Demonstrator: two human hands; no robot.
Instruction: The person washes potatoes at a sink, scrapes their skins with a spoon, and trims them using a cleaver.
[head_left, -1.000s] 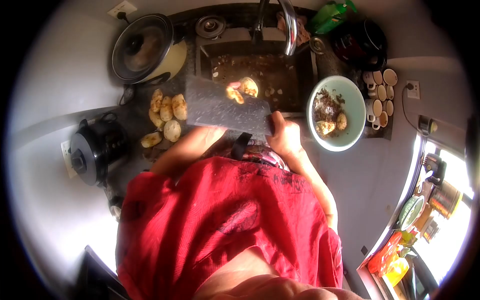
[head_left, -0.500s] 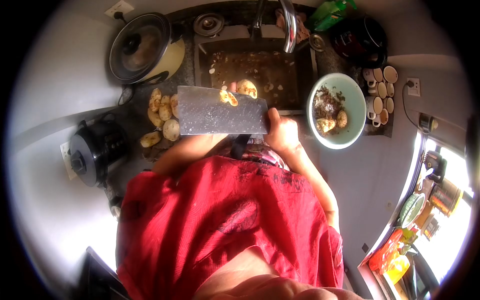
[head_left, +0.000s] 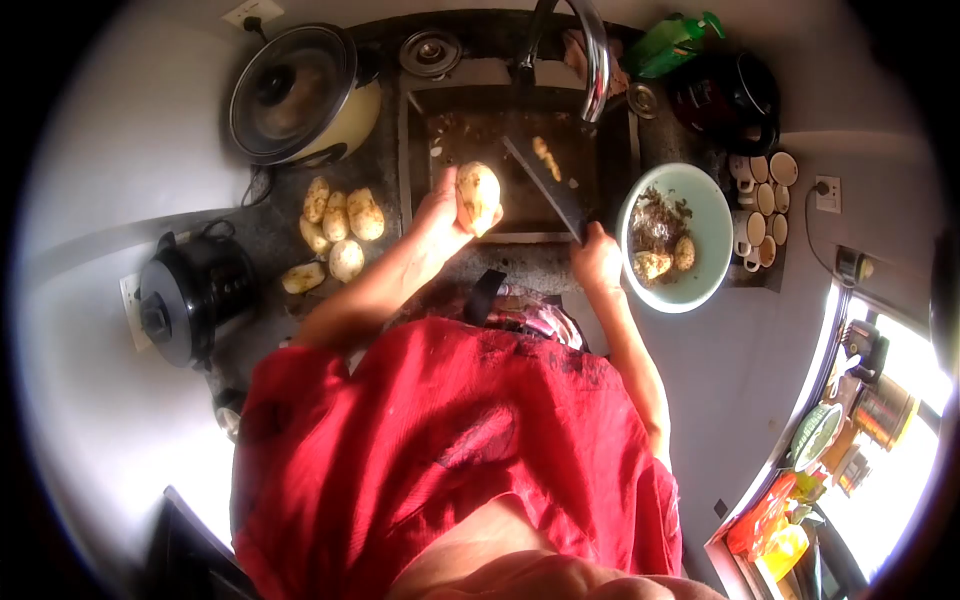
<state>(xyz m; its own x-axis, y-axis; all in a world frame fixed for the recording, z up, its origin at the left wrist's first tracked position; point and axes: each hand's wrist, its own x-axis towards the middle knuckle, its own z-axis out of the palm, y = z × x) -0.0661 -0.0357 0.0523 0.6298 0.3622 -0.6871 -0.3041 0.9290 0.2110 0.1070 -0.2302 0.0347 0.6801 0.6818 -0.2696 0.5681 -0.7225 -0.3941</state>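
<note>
My left hand [head_left: 447, 212] is wrapped round a pale, partly peeled tuber [head_left: 480, 197] at the near left part of the sink [head_left: 412, 160]. In my right hand [head_left: 597, 262] is the handle of a wide cleaver [head_left: 546, 187], its blade turned nearly edge-on and pointing up and left over the sink. Blade and tuber are apart. Bits of peel [head_left: 547, 158] show just beyond the blade. Several more tubers [head_left: 337, 218] lie on the dark counter to the left. To the right, a pale green bowl [head_left: 716, 240] holds dark scraps and two tubers.
A chrome faucet [head_left: 597, 65] arches over the far sink edge. At the left stand a lidded cream pot [head_left: 345, 125] and a black cooker [head_left: 190, 300]. Several mugs [head_left: 765, 205], a green bottle [head_left: 670, 45] and a dark appliance [head_left: 725, 95] are at the right.
The cleaver has swung from broad side up to nearly edge-on and moved right, off the tuber. My left hand, earlier mostly hidden behind the blade, now shows with the tuber, further left.
</note>
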